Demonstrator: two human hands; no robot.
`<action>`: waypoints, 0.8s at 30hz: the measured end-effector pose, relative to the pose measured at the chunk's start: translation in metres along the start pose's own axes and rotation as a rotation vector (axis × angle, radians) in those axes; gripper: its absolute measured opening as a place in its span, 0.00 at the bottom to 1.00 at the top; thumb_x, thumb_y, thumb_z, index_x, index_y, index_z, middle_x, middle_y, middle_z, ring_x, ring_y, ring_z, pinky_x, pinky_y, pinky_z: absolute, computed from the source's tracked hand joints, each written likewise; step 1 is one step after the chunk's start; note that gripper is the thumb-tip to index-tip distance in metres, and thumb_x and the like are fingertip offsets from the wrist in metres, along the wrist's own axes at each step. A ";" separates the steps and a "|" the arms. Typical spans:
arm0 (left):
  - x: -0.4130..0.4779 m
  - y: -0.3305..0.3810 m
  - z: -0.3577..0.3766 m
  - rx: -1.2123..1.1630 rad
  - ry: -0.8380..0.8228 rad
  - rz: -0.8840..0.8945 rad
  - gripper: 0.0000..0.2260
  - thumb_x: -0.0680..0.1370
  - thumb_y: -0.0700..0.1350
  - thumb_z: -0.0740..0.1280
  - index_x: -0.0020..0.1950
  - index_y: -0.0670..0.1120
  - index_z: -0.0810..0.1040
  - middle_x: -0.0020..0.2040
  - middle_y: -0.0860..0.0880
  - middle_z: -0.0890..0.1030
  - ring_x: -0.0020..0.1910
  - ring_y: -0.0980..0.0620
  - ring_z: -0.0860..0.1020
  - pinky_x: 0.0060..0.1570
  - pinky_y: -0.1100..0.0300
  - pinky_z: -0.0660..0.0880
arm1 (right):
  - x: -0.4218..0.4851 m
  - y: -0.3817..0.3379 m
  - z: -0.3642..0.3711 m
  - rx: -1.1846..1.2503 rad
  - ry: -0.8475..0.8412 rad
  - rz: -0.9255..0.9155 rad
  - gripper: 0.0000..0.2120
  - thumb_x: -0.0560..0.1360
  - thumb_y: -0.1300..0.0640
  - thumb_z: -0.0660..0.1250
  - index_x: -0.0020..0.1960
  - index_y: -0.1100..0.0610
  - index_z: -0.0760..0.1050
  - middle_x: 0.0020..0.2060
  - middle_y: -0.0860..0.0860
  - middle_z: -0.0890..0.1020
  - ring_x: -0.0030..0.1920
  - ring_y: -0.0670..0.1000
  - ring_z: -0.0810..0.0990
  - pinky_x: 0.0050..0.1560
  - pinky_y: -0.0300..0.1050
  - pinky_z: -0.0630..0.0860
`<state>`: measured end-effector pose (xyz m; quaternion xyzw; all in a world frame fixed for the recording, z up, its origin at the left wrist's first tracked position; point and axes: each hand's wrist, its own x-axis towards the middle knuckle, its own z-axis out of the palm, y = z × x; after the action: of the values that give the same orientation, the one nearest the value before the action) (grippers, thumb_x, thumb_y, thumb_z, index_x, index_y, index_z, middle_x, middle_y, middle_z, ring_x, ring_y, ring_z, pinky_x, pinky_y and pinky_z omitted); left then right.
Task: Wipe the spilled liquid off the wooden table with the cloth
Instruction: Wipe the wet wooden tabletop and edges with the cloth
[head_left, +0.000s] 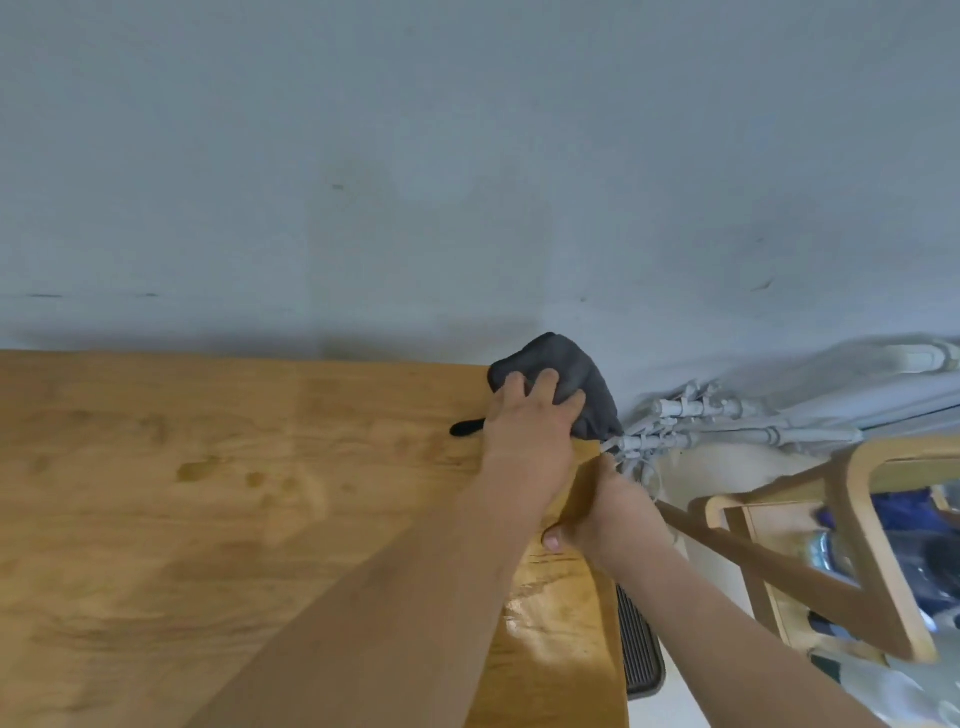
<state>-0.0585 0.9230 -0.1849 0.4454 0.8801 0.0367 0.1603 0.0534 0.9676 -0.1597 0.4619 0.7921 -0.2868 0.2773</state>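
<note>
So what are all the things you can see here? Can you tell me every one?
Dark grey bunched cloth: one, far right corner of the table, under a hand.
Light brown wooden table: one, fills the lower left.
Wet shiny patch: one, near the table's right edge.
Small black object: one, on the table left of the cloth; too blurred to name.
Grey-blue wall: one, behind the table.
White pipes: several, on the wall at right.
Pale wooden chair: one, right of the table.
Left hand: one, pressing on the cloth.
Right hand: one, gripping the table's right edge.
</note>
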 end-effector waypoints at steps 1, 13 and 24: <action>-0.004 -0.002 0.001 -0.009 0.001 0.007 0.30 0.79 0.44 0.63 0.79 0.59 0.58 0.77 0.49 0.57 0.68 0.40 0.59 0.64 0.49 0.67 | 0.000 -0.001 0.001 -0.041 -0.002 0.016 0.54 0.65 0.49 0.83 0.78 0.60 0.54 0.53 0.53 0.80 0.55 0.55 0.79 0.48 0.46 0.75; -0.080 -0.165 0.002 0.007 0.187 -0.178 0.22 0.80 0.50 0.64 0.75 0.58 0.70 0.69 0.49 0.71 0.62 0.42 0.67 0.53 0.47 0.77 | -0.018 -0.010 -0.007 -0.193 -0.090 0.075 0.61 0.73 0.41 0.76 0.81 0.54 0.30 0.79 0.60 0.64 0.76 0.58 0.68 0.67 0.59 0.72; -0.112 -0.126 0.018 0.139 0.070 0.419 0.21 0.80 0.54 0.64 0.74 0.62 0.69 0.68 0.55 0.73 0.60 0.47 0.71 0.50 0.50 0.78 | -0.017 -0.022 -0.006 -0.319 -0.084 0.118 0.58 0.77 0.44 0.72 0.81 0.58 0.28 0.77 0.58 0.67 0.77 0.59 0.67 0.69 0.56 0.71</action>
<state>-0.0882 0.7565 -0.2002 0.6269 0.7739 0.0239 0.0872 0.0404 0.9533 -0.1391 0.4456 0.7867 -0.1599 0.3962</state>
